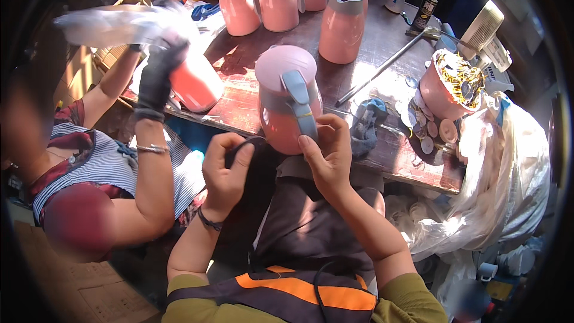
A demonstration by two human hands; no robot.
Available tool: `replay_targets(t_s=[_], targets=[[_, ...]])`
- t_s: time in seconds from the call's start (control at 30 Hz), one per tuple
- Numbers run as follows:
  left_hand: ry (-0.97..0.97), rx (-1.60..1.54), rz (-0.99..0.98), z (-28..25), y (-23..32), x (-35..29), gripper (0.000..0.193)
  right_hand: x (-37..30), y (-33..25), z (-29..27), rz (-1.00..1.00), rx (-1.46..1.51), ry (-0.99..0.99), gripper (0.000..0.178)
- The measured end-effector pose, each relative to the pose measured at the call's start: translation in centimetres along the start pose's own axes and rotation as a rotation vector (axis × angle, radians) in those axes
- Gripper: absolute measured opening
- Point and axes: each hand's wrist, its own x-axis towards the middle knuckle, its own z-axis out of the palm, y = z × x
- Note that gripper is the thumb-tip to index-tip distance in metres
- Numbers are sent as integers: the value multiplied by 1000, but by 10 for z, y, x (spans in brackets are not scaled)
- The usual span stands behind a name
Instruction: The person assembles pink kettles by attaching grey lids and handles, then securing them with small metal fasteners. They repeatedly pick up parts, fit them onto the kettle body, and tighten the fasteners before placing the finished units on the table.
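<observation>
A pink thermos jug [277, 121] with a pale pink lid and a grey handle stands upright near the table's front edge, in front of me. My right hand [327, 158] is closed on the lower part of its handle, thumb in front. To the left of the jug, my left hand [228, 173] has its fingers curled around a dark thing with a curved edge [245, 148]; its kind cannot be made out. A grey-blue cloth [368, 128] lies crumpled beside my right hand.
Several more pink jugs [342, 33] stand toward the back. At left, a co-worker's dark-gloved hand [160, 75] is by a tilted pink jug [196, 84] and blurred clear plastic. Right are a metal rod [382, 69], a spray can [425, 12], a pink bucket [439, 87] and white sheeting [502, 173].
</observation>
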Motion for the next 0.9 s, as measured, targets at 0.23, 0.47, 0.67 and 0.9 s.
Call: replay_targets(t_s=[0.23, 0.47, 0.67, 0.9], targets=[[31, -364, -189, 20, -26, 25, 11, 15, -5, 3, -194, -269, 166, 35], [97, -158, -139, 33, -51, 7, 13, 93, 36, 38, -247, -502, 1, 50], [-335, -50, -348, 30, -67, -22, 15, 226, 25, -33, -658, -1179, 167, 50], [-640, 42, -379, 40, -51, -18, 21, 286, 31, -96, -429, -1256, 1, 34]])
